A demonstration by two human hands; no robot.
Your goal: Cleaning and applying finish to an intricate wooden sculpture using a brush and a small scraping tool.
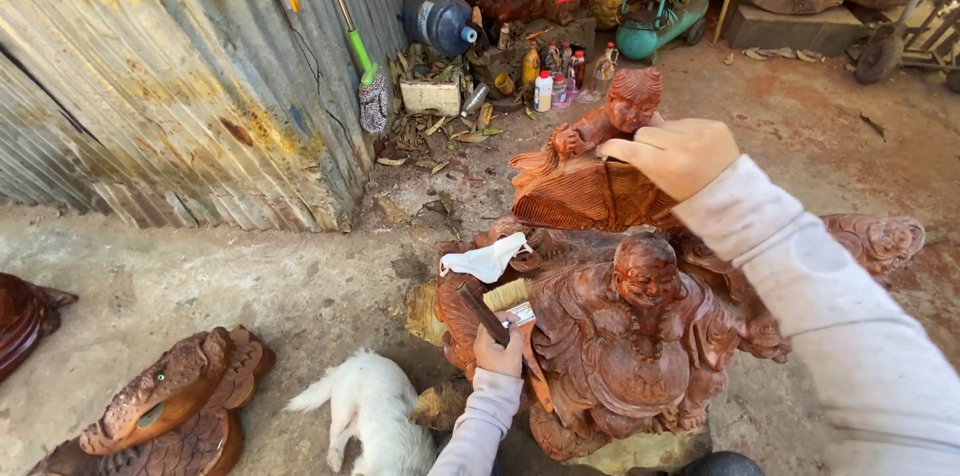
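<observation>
A large reddish-brown wooden carving of a seated round-bellied figure stands in front of me. My left hand grips a paintbrush with pale bristles, held against the carving's left side. My right hand rests on the upper part of the carving, beside a smaller carved child figure that sits on a fan-shaped piece. A crumpled white cloth lies on the carving's left shoulder area.
A white dog lies on the concrete floor at my lower left. Another carved piece lies further left. A rusty corrugated metal wall runs along the left, with a broom, bottles, a blue water jug and a green compressor behind.
</observation>
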